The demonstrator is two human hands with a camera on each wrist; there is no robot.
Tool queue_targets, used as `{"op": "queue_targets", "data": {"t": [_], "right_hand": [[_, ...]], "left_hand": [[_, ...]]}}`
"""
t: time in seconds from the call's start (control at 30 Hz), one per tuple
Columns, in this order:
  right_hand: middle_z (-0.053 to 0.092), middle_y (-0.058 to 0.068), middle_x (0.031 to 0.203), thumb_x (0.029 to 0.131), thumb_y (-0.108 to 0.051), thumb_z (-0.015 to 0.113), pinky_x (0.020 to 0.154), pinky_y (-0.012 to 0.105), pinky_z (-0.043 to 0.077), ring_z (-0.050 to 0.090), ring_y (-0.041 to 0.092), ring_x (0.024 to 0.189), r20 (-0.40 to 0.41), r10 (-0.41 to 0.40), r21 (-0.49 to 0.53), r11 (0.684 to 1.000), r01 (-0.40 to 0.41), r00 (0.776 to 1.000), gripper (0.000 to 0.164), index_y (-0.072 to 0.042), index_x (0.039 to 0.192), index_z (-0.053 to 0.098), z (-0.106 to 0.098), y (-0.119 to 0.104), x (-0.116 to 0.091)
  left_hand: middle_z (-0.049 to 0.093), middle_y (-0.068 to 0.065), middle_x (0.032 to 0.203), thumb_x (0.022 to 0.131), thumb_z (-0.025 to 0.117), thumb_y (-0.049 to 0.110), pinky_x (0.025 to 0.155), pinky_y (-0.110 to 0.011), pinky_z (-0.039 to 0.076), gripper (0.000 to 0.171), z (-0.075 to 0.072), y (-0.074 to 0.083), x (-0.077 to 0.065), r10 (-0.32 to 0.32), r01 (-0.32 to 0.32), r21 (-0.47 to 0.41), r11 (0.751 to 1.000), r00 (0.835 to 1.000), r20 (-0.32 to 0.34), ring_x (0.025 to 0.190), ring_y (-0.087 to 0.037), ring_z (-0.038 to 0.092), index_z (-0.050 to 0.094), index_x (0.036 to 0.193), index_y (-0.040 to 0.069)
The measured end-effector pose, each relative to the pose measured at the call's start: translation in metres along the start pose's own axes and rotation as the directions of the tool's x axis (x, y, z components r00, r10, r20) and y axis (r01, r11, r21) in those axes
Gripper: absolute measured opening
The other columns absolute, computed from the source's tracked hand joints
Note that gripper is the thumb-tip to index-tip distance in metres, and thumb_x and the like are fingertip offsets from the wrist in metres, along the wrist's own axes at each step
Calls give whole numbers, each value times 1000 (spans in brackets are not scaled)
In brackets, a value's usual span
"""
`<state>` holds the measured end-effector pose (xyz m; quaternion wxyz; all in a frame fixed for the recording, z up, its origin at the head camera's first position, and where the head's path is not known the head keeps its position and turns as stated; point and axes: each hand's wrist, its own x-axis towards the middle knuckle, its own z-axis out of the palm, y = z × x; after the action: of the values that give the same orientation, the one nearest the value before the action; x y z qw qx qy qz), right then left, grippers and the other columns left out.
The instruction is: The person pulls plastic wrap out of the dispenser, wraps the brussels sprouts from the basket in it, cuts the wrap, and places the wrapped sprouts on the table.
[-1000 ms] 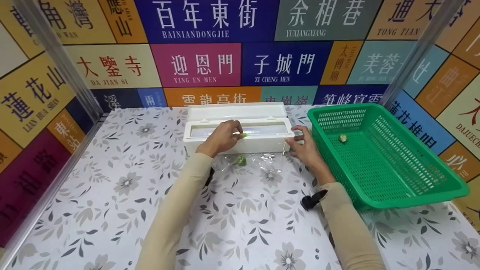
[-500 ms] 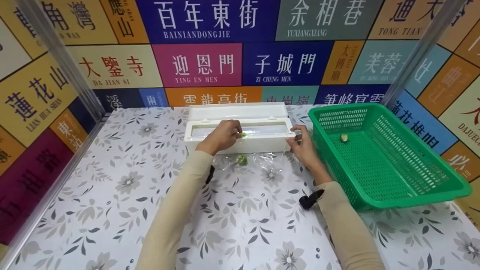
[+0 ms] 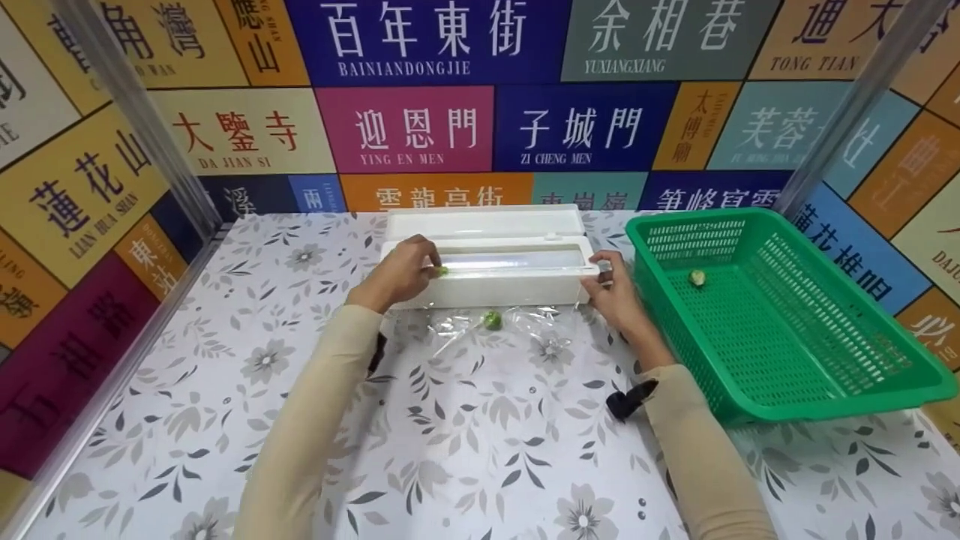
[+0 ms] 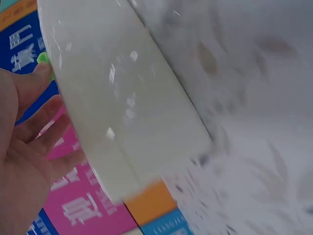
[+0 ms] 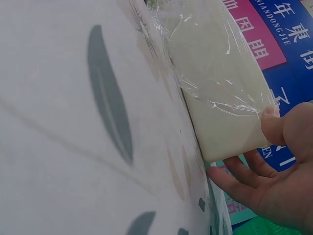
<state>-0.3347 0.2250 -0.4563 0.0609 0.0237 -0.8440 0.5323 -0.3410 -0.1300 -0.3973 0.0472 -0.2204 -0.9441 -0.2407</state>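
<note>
A white cling film dispenser box (image 3: 517,291) lies lengthwise on the table with its lid tipped back. At its front edge, my left hand (image 3: 401,274) pinches a small green slide cutter (image 4: 43,57) between thumb and index finger, near the box's left part. My right hand (image 3: 616,296) grips the right end of the box, the thumb (image 5: 272,125) on its upper edge and the fingers at its end face. Clear cling film (image 3: 540,324) hangs down the front and spreads wrinkled on the tablecloth. A green Brussels sprout (image 3: 492,320) sits on that film, before the box.
To the right stands a green perforated plastic basket (image 3: 847,409), close beside my right hand. Inside it is a paler sprout (image 3: 697,278) at the far left. A floral tablecloth (image 3: 450,450) covers the table, and a colourful sign-covered wall panel (image 3: 420,135) rises behind the box.
My left hand has slid leftward along the box's front edge with the green slide cutter. The right hand keeps its grip on the box's end. The head view has shifted slightly.
</note>
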Motion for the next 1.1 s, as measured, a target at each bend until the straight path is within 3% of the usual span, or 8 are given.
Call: {"op": "queue_targets", "data": {"t": [0.17, 0.3, 0.67, 0.9, 1.1], "right_hand": [[49, 7, 95, 100, -4, 55, 63, 21, 55, 52, 13, 76, 3, 22, -7, 1000, -22, 1000, 39, -8, 136, 39, -5, 0, 0], [48, 7, 94, 100, -3, 55, 61, 20, 54, 53, 14, 76, 2, 24, -7, 1000, -24, 1000, 40, -8, 136, 39, -6, 1, -2], [50, 7, 92, 100, -3, 54, 62, 20, 53, 54, 16, 76, 7, -5, -27, 1000, 6, 1000, 39, -8, 136, 39, 1, -1, 1], [50, 8, 95, 101, -4, 53, 59, 15, 49, 52, 14, 78, 10, 15, -47, 999, -15, 1000, 39, -9, 137, 39, 0, -3, -1], [49, 8, 97, 101, -4, 52, 64, 20, 53, 51, 14, 80, 18, 32, -31, 999, -32, 999, 40, -9, 138, 39, -2, -4, -1]], "left_hand": [[63, -20, 114, 96, 64, 7, 105, -47, 51, 14, -17, -23, -19, -78, 78, 14, 997, 997, -4, 111, -35, 61, 68, 106, -2], [62, -21, 118, 97, 63, 6, 106, -48, 50, 15, -22, -34, -27, -99, 99, 8, 995, 995, 7, 114, -35, 60, 67, 109, -2], [61, -23, 121, 98, 60, 3, 108, -50, 49, 16, -28, -46, -35, -152, 153, -82, 985, 988, 12, 122, -38, 57, 66, 111, -3], [59, -23, 125, 98, 57, 1, 96, -48, 57, 18, -34, -54, -44, -230, 229, -148, 962, 973, 12, 115, -38, 63, 66, 112, -5], [57, -24, 127, 100, 57, 7, 100, -47, 55, 21, -35, -56, -45, -254, 258, -189, 947, 966, 46, 118, -38, 61, 64, 115, -5]]}}
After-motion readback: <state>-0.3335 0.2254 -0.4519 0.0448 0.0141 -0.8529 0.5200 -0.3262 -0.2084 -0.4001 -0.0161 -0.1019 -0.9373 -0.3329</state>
